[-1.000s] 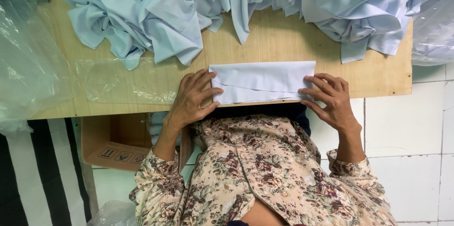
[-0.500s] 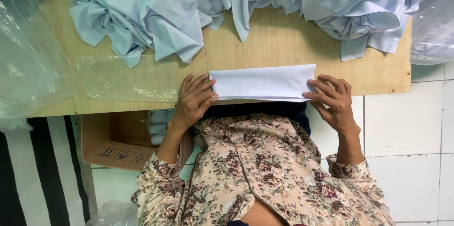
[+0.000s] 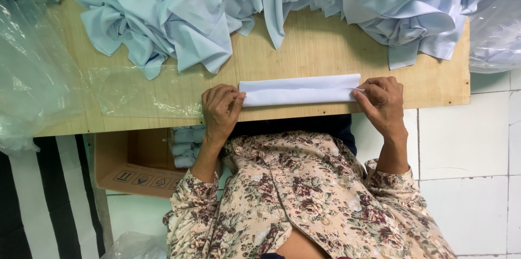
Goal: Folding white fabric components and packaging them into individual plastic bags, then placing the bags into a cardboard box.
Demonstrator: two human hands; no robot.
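Left hand point(image 3: 221, 108) and right hand point(image 3: 383, 101) pinch opposite ends of a folded white cloth strip point(image 3: 299, 90) at mid-frame on the wooden worktop point(image 3: 320, 53).

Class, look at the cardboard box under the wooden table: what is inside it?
Inside the cardboard box, folded pale blue cloths sit stacked at its right side. The wooden table and the left hand hide the rest.
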